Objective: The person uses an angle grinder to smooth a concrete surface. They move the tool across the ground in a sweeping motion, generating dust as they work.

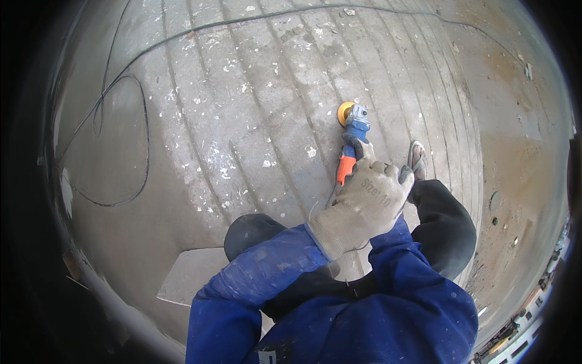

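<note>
Gloved fingers (365, 150) wrap the grinder (357, 123) behind its yellow disc (343, 113), probably for control, though the left hand (371, 200) covers too much to tell whose grip holds it.

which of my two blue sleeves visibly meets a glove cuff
The left sleeve: its end meets the pale cuff on your gloved left hand. The right sleeve runs behind that hand, so its end is hidden.

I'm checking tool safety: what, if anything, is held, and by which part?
An angle grinder: gloved fingers hold its blue body beside the orange handle; left or right hand cannot be told.
</note>
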The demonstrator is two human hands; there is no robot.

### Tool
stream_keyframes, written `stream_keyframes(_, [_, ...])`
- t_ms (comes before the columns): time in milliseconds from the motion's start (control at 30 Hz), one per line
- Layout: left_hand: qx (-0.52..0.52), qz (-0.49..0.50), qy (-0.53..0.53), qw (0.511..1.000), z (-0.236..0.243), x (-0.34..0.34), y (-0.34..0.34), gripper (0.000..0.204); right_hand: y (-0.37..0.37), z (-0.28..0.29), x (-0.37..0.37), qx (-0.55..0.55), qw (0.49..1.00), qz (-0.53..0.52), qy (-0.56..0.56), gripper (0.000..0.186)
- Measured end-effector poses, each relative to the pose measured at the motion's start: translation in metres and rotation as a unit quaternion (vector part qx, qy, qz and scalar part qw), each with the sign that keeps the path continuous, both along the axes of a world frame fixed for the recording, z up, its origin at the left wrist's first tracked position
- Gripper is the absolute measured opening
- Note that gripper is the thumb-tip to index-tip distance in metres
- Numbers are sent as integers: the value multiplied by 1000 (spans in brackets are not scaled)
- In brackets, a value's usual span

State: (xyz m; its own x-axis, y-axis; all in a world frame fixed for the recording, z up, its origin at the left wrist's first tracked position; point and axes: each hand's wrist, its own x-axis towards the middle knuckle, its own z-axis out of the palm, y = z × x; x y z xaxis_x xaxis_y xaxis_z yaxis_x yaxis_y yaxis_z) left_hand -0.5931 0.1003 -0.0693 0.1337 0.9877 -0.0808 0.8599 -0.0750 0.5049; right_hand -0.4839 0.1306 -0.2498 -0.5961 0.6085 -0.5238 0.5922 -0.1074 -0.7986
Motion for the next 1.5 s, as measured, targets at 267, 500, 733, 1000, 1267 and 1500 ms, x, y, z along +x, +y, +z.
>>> stream_keyframes(267, [-29, -13, -25, 999, -16, 6, 18, 53, 12, 4, -3, 154, 986, 27, 60, 42])
stream_keyframes(500, [-87, 18, -10, 996, -3, -22, 8, 60, 130, -129, -3, -227, 905, -351, 83, 32])
stream_keyframes(733, [-227, 294, -1, 928, -55, -176, -37, 73, 154, -140, 23, -251, 847, -447, 141, 44])
stream_keyframes(1000, [-477, 354, 220, 774, -173, -181, -122, 136, 91, -93, -134, -268, 938, -199, 94, 41])
stream_keyframes(1267, [-463, 396, 166, 775, -172, -165, -125, 139, 159, -99, -126, -241, 932, -254, 96, 41])
stream_keyframes(1500, [-472, 409, 150, 767, -161, -166, -116, 135, 223, -128, -64, -231, 886, -393, 91, 46])
